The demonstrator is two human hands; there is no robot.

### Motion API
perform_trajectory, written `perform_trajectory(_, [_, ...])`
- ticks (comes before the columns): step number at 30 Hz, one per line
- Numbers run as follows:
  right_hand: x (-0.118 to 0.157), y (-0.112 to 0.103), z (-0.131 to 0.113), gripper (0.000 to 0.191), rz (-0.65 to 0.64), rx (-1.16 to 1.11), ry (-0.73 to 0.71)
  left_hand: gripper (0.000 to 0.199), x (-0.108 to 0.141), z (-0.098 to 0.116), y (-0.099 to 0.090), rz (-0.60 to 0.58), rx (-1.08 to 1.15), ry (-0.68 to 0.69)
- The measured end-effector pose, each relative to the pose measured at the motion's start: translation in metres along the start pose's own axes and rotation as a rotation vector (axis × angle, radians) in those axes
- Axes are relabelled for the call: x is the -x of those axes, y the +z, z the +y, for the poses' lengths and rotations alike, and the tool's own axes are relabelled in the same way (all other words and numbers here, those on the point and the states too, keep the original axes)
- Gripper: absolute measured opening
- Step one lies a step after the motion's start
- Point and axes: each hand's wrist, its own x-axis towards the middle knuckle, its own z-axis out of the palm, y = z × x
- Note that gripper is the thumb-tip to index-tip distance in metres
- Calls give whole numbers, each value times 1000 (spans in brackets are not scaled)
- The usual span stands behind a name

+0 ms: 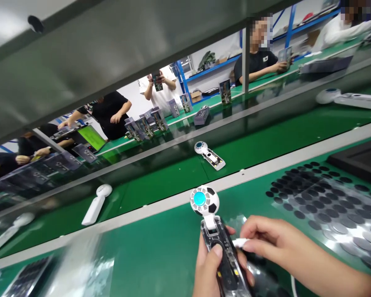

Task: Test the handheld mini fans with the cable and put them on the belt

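A handheld device with a round football-patterned head and blue centre (pixel 205 200) is gripped by my left hand (pixel 207 264). Its dark body shows circuitry, and my thumb lies on its front while my fingertips wrap round its far side. At the device's right edge, my right hand (pixel 270 239) pinches a small white connector (pixel 241 242) between thumb and fingers. The connector touches or nearly touches the device's side; which of the two is unclear. A white cable (pixel 293 285) shows below my right wrist.
A green conveyor (pixel 160 185) carries several similar devices, one with exposed innards (pixel 210 156). Sheets of black round stickers (pixel 324 202) lie at right, beside a dark tray (pixel 361 159). Clear plastic film (pixel 80 264) lies at left. Co-workers and upright boxes (pixel 146 123) are beyond the belt.
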Motion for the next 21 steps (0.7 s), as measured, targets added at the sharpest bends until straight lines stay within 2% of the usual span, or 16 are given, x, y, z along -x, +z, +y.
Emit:
perform_trajectory(2, [1, 2, -1, 15, -39, -50, 5, 26, 0, -1, 0, -13, 33, -13])
perform_trajectory(4, [3, 2, -4, 15, -26, -14, -12, 33, 0, -2, -1, -1, 65, -51])
perform_trajectory(7, [4, 2, -6, 16, 49, 206, -62, 55, -2, -1, -3, 40, 151, -192])
perform_trajectory(9, [5, 1, -7, 17, 93, 368, -96, 62, -4, -1, -4, 29, 190, -255])
perform_trajectory(13, [6, 1, -6, 19, 124, 496, -120, 63, -5, -4, -7, -5, 153, -254])
perform_trajectory(17, [5, 2, -3, 22, 109, 532, -144, 59, -4, -10, -8, 129, 60, -191])
perform_trajectory(21, [3, 1, 0, 21, 96, 525, -115, 66, -4, -12, -3, 212, 18, -131])
